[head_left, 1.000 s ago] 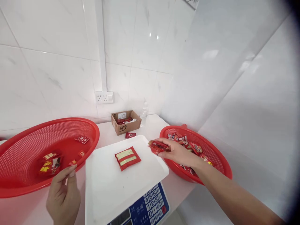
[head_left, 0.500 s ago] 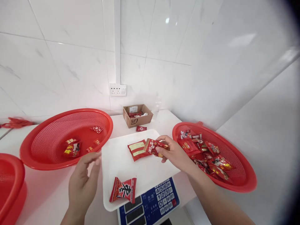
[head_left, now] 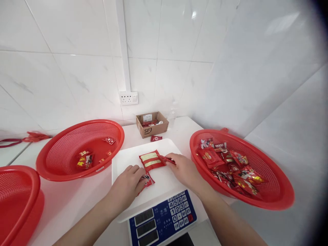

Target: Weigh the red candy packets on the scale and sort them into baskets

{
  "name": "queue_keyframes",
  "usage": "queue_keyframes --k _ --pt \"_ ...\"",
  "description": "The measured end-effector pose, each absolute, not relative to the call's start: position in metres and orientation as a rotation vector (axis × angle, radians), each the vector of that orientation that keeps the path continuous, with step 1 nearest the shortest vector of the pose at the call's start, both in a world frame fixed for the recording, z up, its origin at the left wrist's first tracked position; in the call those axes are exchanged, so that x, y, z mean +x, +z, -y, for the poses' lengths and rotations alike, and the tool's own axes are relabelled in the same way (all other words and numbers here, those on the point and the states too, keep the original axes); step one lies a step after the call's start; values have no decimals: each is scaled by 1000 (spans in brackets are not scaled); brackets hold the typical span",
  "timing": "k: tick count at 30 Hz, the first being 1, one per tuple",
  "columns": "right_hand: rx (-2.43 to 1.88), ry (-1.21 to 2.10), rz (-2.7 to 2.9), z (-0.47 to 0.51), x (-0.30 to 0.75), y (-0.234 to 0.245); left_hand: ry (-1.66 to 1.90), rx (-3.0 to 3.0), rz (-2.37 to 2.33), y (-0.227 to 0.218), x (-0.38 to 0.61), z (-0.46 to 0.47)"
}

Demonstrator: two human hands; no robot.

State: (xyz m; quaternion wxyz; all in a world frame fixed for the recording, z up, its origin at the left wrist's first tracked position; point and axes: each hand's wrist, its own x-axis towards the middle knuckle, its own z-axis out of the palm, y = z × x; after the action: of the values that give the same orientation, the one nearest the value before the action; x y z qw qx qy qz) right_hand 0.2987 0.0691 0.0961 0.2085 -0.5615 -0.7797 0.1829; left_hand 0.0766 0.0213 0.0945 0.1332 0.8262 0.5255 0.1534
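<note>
Over the white scale pan (head_left: 123, 155), my left hand (head_left: 129, 184) has its fingers closed on a red snack packet with dark lettering (head_left: 149, 180), partly hidden under them. My right hand (head_left: 184, 171) pinches another red snack packet (head_left: 167, 160), seen nearly edge-on. Between the hands and a little beyond them, a larger red packet with pale yellow stripes (head_left: 151, 160) lies flat on the pan. The right-hand packet overlaps its right end in view; whether they touch, I cannot tell.
A blue keypad panel (head_left: 166, 217) fronts the scale. Red mesh baskets stand at left (head_left: 51, 150), right (head_left: 271, 171) and near left (head_left: 33, 177), the first two holding packets. Behind the pan sit a small cardboard box (head_left: 156, 130) and a loose red packet (head_left: 156, 138).
My left hand has come right, onto the pan, and taken hold of the dark-lettered packet, now nearer the striped one. The right-hand packet has turned from face-on to nearly edge-on.
</note>
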Motion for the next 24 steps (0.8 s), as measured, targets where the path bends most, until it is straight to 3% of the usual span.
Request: queue_keyframes --k 6,11,16,24 --pt "-1448 693 1989 -60 298 98 371 2277 -1653 97 85 -27" --pt "-1372 1058 1798 -45 312 97 531 2261 -1731 102 78 -22" --pt "-1432 816 2010 -32 317 101 500 2580 -1449 105 68 -32" --pt "-1374 850 1961 -37 313 95 315 2629 -1282 95 83 -45"
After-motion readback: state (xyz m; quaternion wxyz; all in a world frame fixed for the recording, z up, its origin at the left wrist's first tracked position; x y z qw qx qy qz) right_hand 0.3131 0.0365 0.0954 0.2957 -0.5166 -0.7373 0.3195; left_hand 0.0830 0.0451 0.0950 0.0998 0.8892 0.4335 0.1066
